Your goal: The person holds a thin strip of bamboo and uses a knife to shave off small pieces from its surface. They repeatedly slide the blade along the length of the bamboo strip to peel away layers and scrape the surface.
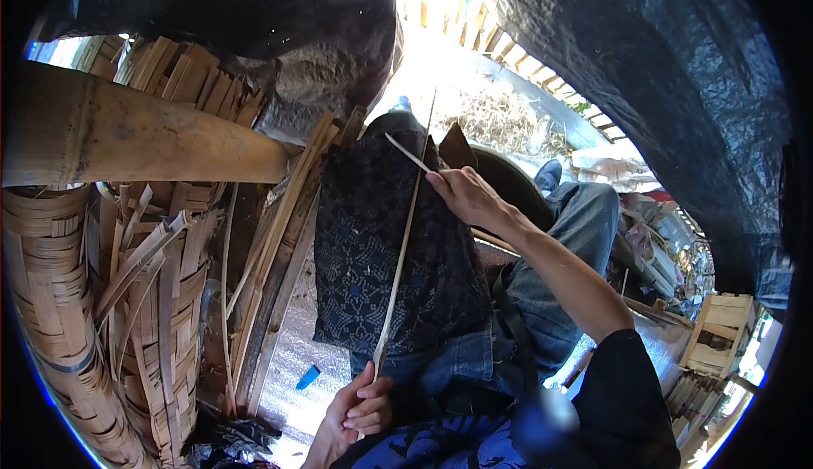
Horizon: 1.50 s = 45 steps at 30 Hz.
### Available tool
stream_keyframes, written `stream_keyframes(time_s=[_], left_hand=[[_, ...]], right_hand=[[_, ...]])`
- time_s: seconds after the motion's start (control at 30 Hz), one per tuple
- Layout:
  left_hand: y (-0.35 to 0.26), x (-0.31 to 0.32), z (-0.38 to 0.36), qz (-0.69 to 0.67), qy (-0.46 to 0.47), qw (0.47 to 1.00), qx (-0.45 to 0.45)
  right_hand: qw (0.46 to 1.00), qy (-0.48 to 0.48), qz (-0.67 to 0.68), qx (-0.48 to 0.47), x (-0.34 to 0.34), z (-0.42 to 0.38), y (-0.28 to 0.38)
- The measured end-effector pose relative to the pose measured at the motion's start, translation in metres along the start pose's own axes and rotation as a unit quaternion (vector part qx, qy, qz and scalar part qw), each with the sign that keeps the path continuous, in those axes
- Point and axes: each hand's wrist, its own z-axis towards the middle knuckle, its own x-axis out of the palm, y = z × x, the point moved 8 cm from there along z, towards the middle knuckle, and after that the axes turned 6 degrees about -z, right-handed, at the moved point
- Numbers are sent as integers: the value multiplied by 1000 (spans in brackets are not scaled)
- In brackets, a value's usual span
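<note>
My left hand (360,408) is closed around the near end of a long, thin bamboo strip (401,270), low by my lap. The strip runs away from me over a dark patterned cloth (360,257) spread on my leg. In my right hand (468,198) is a knife (406,153); its narrow, light blade points up and left and crosses the strip in this view. The knife's handle is hidden in my fingers. Beyond the crossing, the strip tapers toward the bright ground.
On the left stand a woven bamboo basket (47,274) and split bamboo slats (275,257), with a thick bamboo pole (144,134) across them. A small blue object (308,377) lies on the floor. Dark plastic sheeting (652,71) hangs overhead; a wooden crate (716,333) stands at right.
</note>
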Motion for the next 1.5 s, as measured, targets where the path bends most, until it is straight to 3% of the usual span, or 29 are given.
stream_keyframes(time_s=[0.03, 0.1, 0.2, 0.23, 0.3, 0.33, 0.37, 0.4, 0.43, 0.5, 0.53, 0.57, 0.63, 0.67, 0.73, 0.87, 1.07, 1.3, 1.5], left_hand=[[1, 0, -1, -19, 9, 1000, 4], [8, -1, -10, -16, 15, 1000, -4], [8, -24, -29, -52, -96, 993, 37], [7, -22, -29, -48, -97, 993, 38], [1, -25, -28, -11, -160, 985, 57], [4, -4, -14, 22, -5, 1000, -12], [-4, 0, -7, 19, -5, 1000, -6], [-15, 0, 2, 107, -59, 992, 13], [-27, 3, 11, 192, -112, 974, 32], [-40, 20, 33, 260, -156, 951, 60], [-49, 24, 41, 331, -201, 918, 81], [-53, 28, 48, 329, -203, 919, 80], [-62, 34, 60, 375, -214, 898, 89], [-62, 42, 64, 384, -215, 894, 89], [-69, 46, 72, 392, -218, 889, 93], [-76, 47, 77, 431, -232, 863, 124], [-76, 50, 76, 506, -259, 806, 169], [-76, 52, 76, 504, -255, 808, 169], [-74, 54, 75, 505, -260, 803, 179]], right_hand=[[999, 30, 0, 19, 5, 4, -6], [1000, -9, -6, -4, -2, 18, -12], [997, 1, -10, 75, 6, 48, -53], [995, -44, -86, -12, 3, 58, -52], [987, -38, -36, 154, 1, 79, -99], [971, -38, 16, 236, -4, 80, -115], [946, -34, 68, 315, -13, 74, -114], [948, -88, 55, 300, -25, 68, -108], [960, -174, -22, 217, -38, 64, -94], [985, -13, 33, 169, -30, 44, -57], [997, -22, -8, 78, -34, 28, -26], [998, -34, -48, -12, -38, 8, 6], [995, 7, 82, 50, -47, -22, 39], [995, 6, 85, 54, -45, -35, 43], [998, 2, 48, -33, -42, -54, 63], [998, 45, -44, -24, -34, -74, 70], [998, 38, -33, -38, -11, -82, 57], [997, 9, -62, -54, -4, -78, 55], [998, 38, -50, -25, -1, -71, 53]])
